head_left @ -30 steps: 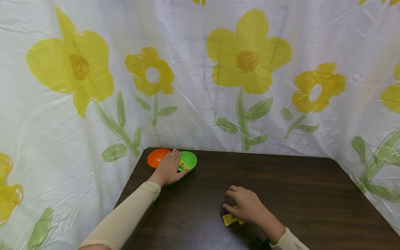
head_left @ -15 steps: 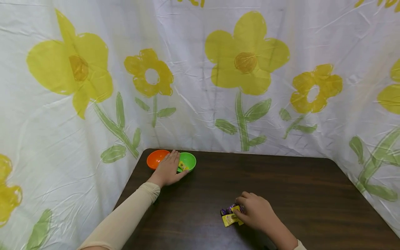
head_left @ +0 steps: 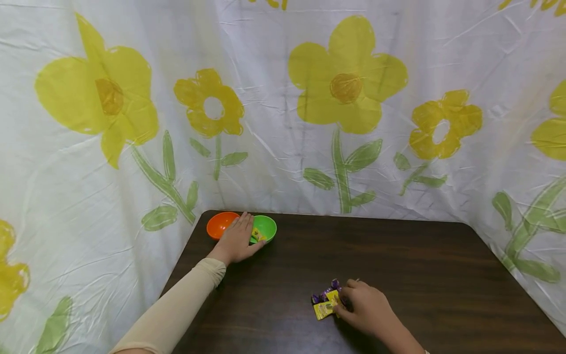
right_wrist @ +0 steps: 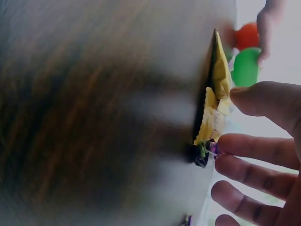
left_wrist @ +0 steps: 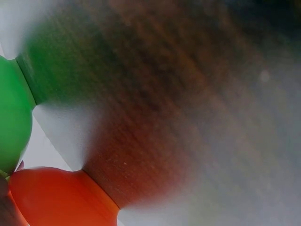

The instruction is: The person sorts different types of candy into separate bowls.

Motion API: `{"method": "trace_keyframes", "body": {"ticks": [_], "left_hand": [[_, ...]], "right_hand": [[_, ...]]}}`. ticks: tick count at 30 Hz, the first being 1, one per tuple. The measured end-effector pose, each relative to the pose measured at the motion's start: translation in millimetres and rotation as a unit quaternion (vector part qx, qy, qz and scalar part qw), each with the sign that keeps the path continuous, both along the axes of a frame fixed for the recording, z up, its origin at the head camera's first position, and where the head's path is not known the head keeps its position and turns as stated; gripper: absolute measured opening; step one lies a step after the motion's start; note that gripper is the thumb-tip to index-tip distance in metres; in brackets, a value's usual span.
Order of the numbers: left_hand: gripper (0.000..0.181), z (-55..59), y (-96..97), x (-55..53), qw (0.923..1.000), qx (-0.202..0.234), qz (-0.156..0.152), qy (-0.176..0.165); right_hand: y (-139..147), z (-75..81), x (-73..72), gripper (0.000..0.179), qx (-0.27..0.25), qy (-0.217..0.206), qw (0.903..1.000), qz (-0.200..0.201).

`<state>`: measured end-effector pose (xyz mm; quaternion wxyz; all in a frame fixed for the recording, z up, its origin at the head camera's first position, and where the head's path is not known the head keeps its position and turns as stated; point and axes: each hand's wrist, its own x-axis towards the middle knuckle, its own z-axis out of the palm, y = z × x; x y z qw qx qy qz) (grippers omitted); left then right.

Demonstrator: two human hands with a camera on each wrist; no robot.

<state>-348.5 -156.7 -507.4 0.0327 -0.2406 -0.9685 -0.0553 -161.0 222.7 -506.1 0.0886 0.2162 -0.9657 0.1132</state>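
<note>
My left hand (head_left: 237, 240) lies with straight fingers across the adjoining rims of an orange bowl (head_left: 218, 225) and a green bowl (head_left: 268, 226). A yellow-wrapped candy (head_left: 258, 233) is inside the green bowl. Nearer to me, my right hand (head_left: 368, 308) is at a small group of wrapped candies. Its thumb and fingertips reach a yellow packet (right_wrist: 221, 77) and a purple-wrapped candy (right_wrist: 212, 148), with thumb and forefinger apart in the right wrist view. Another purple candy (head_left: 335, 283) lies just beyond the fingers. Part of the group is hidden by the hand.
The dark wooden table (head_left: 398, 255) reaches back to a white curtain (head_left: 274, 147) printed with yellow flowers. Both bowls stand near the table's far left corner. In the left wrist view, the orange bowl (left_wrist: 66, 195) and green bowl (left_wrist: 14, 117) stand side by side.
My right hand has shifted to the right and toward me, uncovering more of the purple and yellow candies. The left hand stays on the bowls.
</note>
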Motion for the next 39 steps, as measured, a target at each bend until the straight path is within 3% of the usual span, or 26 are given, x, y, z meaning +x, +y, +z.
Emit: {"method": "trace_keyframes", "body": {"ticks": [8, 14, 21, 30, 39], "left_hand": [[0.098, 0.9, 0.6, 1.1, 1.0000, 0.006, -0.002, -0.003], [0.098, 0.7, 0.8, 0.5, 1.0000, 0.006, -0.002, -0.002], [0.099, 1.0, 0.6, 1.1, 1.0000, 0.008, -0.001, -0.001], [0.099, 0.8, 0.7, 1.0, 1.0000, 0.008, 0.001, 0.000], [0.099, 1.2, 0.6, 1.4, 1.0000, 0.009, -0.001, 0.001]], "right_hand": [[-1.8, -4.3, 0.7, 0.034, -0.005, 0.008, 0.9999, -0.012], [-2.0, -3.6, -0.1, 0.036, -0.007, -0.013, 0.9998, -0.012], [-0.1, -1.1, 1.4, 0.022, -0.025, -0.051, 0.9984, 0.001], [2.5, -3.1, -1.8, 0.009, -0.027, -0.056, 0.9981, 0.004], [2.4, -2.2, -1.4, 0.021, -0.018, -0.067, 0.9976, -0.003]]}}
